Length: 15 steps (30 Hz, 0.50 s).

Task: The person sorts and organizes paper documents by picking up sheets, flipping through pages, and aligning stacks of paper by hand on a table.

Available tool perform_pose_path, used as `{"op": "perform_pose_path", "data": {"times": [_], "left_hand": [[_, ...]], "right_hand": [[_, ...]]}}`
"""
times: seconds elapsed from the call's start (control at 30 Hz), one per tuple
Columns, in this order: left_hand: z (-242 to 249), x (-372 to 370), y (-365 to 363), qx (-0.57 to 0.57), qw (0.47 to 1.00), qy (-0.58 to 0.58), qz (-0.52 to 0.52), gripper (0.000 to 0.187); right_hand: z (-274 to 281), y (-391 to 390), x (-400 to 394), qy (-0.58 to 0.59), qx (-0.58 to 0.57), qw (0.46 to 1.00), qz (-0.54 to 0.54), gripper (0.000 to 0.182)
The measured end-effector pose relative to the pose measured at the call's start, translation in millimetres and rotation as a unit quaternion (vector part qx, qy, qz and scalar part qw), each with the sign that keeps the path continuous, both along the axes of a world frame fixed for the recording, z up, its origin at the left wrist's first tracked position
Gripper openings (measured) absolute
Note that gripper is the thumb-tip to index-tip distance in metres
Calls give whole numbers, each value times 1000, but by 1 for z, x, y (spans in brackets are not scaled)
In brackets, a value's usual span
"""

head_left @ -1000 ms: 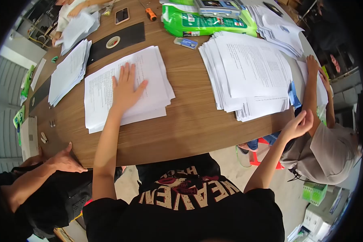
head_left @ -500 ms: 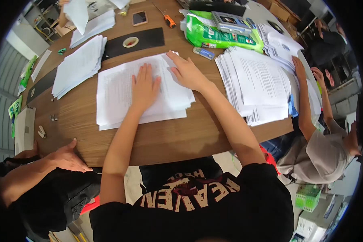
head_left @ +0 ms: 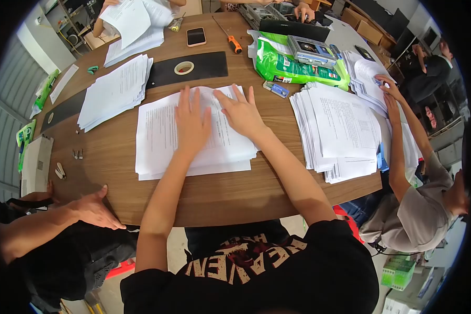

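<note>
A stack of printed sheets (head_left: pixel 159 131) lies on the wooden table in front of me, its lower pages sticking out at the near and right edges. Over the middle of the stack is my left hand (head_left: pixel 192 123), fingers stretched and a little blurred. My right hand (head_left: pixel 240 114) is spread over the upper right part of the top sheet, its fingertips by the far edge. Both hands are open, with no sheet between the fingers. A second paper pile (head_left: pixel 115 91) sits to the left, and a thicker pile (head_left: pixel 343 123) to the right.
Beyond the stack are a tape roll (head_left: pixel 184 68) on a black strip, a phone (head_left: pixel 196 36), an orange screwdriver (head_left: pixel 234 45) and a green packet (head_left: pixel 280 65). A person's hand (head_left: pixel 97 209) rests at the table edge on the left. Another person's hands (head_left: pixel 390 94) touch papers at right.
My left hand has lifted and blurred over the page, and my right hand's fingers have spread. The view has shifted slightly. The person at right has brought both hands together on the papers.
</note>
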<state>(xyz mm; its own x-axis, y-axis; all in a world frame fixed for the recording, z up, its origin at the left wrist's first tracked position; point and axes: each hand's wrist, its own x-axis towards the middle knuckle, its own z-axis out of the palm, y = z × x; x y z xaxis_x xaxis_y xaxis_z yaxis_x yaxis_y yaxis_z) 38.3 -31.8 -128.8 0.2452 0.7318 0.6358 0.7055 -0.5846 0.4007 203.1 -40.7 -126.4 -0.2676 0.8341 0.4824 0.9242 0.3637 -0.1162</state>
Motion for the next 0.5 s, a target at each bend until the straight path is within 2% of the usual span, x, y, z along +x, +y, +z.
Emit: {"op": "perform_pose_path", "data": {"times": [0.1, 0.13, 0.17, 0.2, 0.23, 0.27, 0.3, 0.33, 0.4, 0.43, 0.5], "left_hand": [[25, -13, 22, 61, 998, -21, 14, 45], [29, -17, 31, 66, 998, -23, 6, 40], [33, -20, 40, 71, 997, -26, -3, 35], [38, -20, 50, 110, 991, -64, -28, 27], [41, -20, 56, 113, 991, -65, -30, 27], [43, -19, 62, 91, 987, -116, -68, 24], [48, -17, 64, 68, 978, -166, -106, 24], [50, -17, 64, 69, 978, -166, -109, 24], [52, -18, 58, -36, 972, -213, -93, 31], [53, -18, 57, -40, 972, -213, -94, 31], [54, -21, 54, 9, 981, -192, -21, 39]], "right_hand": [[27, -9, -5, 4, 18, 999, 26, 48], [37, -11, -8, 142, -66, 983, 96, 48], [42, -11, -10, 277, -148, 935, 164, 48], [46, -10, -13, 286, -82, 934, 197, 51], [51, -11, -14, 285, -79, 935, 195, 51], [56, -13, -15, 332, -89, 917, 203, 53], [62, -15, -16, 378, -99, 896, 210, 57], [63, -14, -16, 378, -96, 897, 207, 57], [64, -13, -16, 493, -123, 827, 241, 63], [64, -13, -16, 494, -126, 827, 238, 63], [64, -12, -18, 542, -145, 785, 261, 64]]}}
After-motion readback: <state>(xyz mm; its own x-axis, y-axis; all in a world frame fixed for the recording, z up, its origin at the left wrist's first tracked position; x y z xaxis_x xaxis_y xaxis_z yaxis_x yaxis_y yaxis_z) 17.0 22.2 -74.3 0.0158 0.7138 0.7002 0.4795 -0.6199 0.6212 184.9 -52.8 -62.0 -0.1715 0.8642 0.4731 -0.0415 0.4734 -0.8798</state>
